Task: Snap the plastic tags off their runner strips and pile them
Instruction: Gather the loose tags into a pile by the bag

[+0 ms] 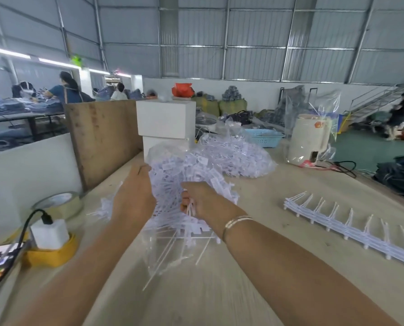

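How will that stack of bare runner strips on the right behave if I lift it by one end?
The runner strips look thin and long, so they would probably sag. They lie loosely stacked on the table, so single strips may slide off. Likely very light.
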